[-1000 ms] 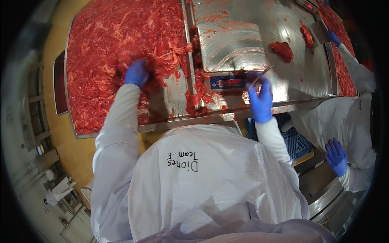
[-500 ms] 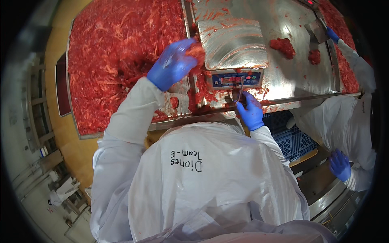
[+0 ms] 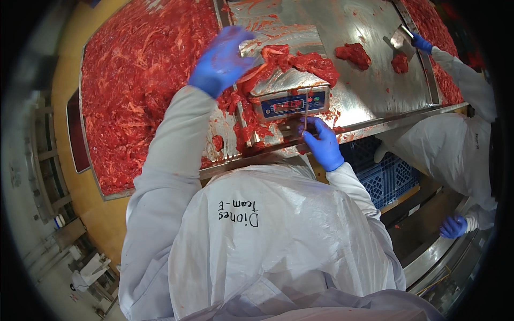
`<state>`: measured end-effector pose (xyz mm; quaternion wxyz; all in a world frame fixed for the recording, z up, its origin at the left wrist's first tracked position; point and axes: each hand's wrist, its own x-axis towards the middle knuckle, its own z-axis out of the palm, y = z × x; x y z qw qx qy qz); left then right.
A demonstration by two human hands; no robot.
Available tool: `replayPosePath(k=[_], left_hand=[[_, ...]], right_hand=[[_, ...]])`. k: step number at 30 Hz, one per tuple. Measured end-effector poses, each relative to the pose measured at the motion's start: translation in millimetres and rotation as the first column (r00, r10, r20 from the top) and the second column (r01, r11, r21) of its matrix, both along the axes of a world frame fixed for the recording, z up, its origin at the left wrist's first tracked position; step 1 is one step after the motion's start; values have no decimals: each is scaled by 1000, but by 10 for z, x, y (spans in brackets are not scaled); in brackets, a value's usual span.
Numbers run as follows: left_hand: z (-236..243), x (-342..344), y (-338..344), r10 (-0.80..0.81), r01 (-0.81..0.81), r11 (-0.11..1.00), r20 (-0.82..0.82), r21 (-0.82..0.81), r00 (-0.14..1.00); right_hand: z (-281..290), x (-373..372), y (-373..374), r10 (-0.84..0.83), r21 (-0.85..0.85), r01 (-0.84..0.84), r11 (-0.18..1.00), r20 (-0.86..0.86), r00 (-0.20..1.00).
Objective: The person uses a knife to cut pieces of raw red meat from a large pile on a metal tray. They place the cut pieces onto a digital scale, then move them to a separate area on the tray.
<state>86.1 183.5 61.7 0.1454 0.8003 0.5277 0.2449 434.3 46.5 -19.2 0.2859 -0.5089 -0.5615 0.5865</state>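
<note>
A deep bed of red shredded raw meat (image 3: 144,80) fills the steel surface (image 3: 369,32) at left. The blue-gloved left hand (image 3: 222,60), fingers spread open, lays a soft, slippery clump of meat (image 3: 292,61) on the steel-topped digital scale (image 3: 292,99); it looks limp, best scooped from beneath. The right hand (image 3: 323,144) pinches a thin knife (image 3: 305,115) below the display.

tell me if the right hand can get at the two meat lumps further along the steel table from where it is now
Probably not without stepping over: the right hand is down by the scale's display, the meat lumps lie beyond it, nearer a co-worker's hand.
</note>
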Motion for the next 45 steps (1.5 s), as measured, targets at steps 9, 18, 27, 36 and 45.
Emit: replayPosePath(k=[9,18,27,36,45], left_hand=[[-550,20,-761,191,-112,882,128,-458,973],[-335,259,-886,-78,21,925,-134,-379,988],[-555,-63,-982,204,147,776,465,-613,861],[-468,-486,-1238,107,-100,747,-30,-658,994],[-924,-77,-2254,94,-299,787,-374,-539,923]], right_hand=[[420,-511,747,-64,-345,-62,937,-342,938],[503,-642,933,68,-490,-416,766,-582,810],[595,-525,840,128,-519,-452,726,-545,829],[632,-362,877,91,-437,-378,816,-550,830],[697,-100,939,-379,651,167,740,200,903]])
